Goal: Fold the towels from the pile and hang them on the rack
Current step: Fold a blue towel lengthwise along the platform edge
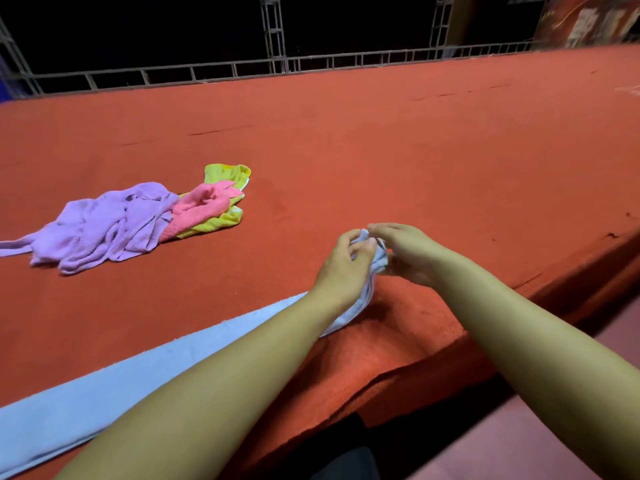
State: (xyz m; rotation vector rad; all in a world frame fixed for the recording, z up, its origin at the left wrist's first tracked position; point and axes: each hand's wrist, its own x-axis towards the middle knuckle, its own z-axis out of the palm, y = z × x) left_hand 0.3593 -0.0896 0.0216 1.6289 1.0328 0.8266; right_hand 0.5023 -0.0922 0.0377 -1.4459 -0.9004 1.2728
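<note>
At nine o'clock on the red table (381, 133), three towels are left crumpled in the pile: a purple towel (100, 225), a pink towel (201, 206) and a yellow-green towel (225, 174). Toward six o'clock, a light blue towel (104, 386) is stretched flat, its far end bunched and gripped by the left hand (343, 268) and right hand (408, 254). No finished fold is seen, and no hung towel is shown.

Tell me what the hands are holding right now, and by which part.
Both the left hand and right hand pinch the light blue towel at its bunched far end; the rest trails flat across the red table.
</note>
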